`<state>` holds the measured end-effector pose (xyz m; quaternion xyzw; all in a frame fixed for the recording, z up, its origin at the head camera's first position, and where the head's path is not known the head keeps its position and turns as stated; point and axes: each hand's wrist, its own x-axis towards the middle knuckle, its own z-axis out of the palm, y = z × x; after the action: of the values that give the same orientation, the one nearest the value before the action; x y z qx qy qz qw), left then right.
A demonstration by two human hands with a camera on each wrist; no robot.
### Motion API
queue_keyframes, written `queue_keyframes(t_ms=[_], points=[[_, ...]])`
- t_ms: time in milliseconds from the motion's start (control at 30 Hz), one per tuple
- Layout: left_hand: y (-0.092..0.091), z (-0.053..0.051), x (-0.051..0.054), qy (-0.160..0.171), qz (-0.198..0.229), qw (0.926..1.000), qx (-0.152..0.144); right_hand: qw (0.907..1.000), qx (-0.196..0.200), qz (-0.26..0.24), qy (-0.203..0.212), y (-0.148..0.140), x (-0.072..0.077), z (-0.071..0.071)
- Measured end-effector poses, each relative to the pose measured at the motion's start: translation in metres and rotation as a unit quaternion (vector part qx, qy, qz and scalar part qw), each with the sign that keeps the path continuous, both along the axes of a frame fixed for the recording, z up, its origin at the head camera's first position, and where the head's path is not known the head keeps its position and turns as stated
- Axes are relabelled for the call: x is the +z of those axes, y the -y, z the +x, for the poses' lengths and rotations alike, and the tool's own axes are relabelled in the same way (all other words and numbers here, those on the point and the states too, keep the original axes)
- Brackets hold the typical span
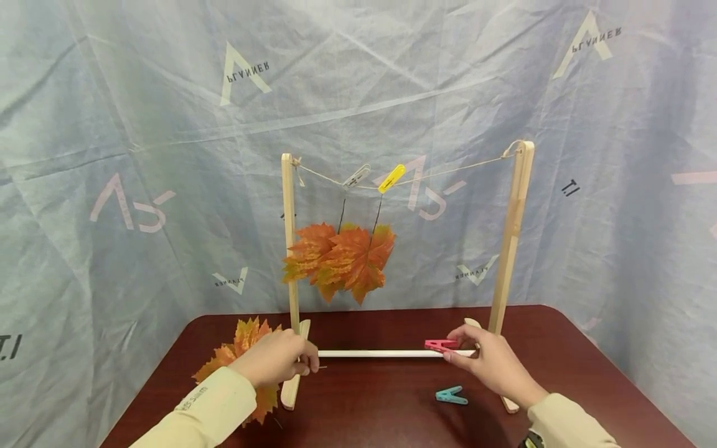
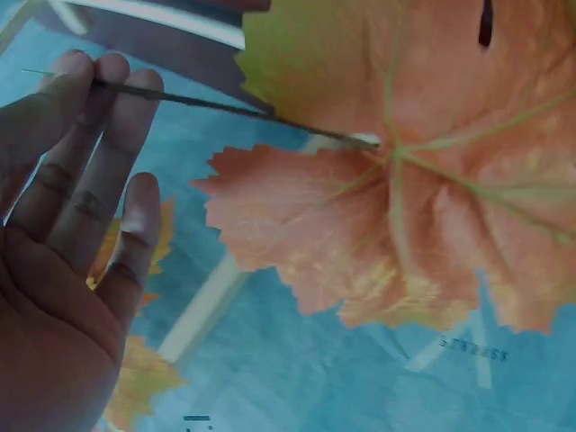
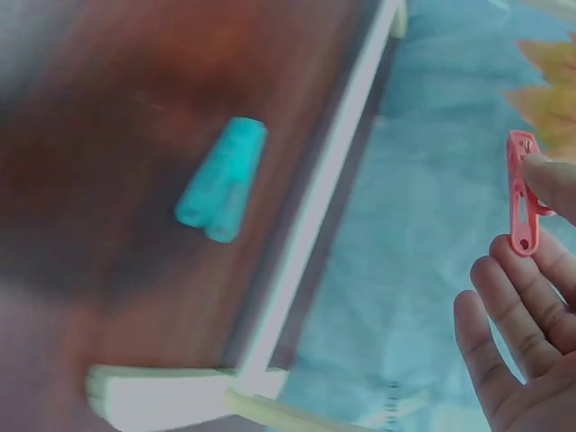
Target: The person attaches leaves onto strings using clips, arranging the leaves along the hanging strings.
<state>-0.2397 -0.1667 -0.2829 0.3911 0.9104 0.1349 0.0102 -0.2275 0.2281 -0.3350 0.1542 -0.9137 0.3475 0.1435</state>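
My left hand (image 1: 282,358) pinches the thin dark stem (image 2: 198,103) of an orange leaf (image 2: 342,234) between thumb and fingertips; in the head view that leaf (image 1: 263,407) hangs behind and below the hand, partly hidden by the sleeve. A red clothespin (image 1: 439,345) is pinched by my right hand (image 1: 493,361) above the table's right side. The right wrist view shows the red clothespin (image 3: 520,193) between thumb and fingers. On the table below lies a teal clothespin (image 1: 451,395).
A wooden frame with a left post (image 1: 289,249) and right post (image 1: 511,249) carries a sagging string (image 1: 454,170). Two orange leaves (image 1: 358,261) hang from it by a grey clip (image 1: 356,178) and a yellow clip (image 1: 391,178). A white bar (image 1: 381,353) joins the feet.
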Motion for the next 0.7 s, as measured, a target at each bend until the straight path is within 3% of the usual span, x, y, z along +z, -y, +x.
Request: queue_keyframes(t_ms=[200,333,700], points=[[-0.020,-0.006,0.019,0.032,0.061,0.9969,0.039,0.9995,0.011,0.017,-0.025,-0.001,0.033,-0.006],[-0.031,-0.009,0.028,0.044,0.112,0.9909,0.060,0.9990,0.020,0.024,-0.033,0.000,0.054,-0.011],[-0.067,-0.016,0.055,0.087,0.255,0.9589,0.088,0.9964,0.017,0.027,-0.078,0.006,0.111,-0.017]])
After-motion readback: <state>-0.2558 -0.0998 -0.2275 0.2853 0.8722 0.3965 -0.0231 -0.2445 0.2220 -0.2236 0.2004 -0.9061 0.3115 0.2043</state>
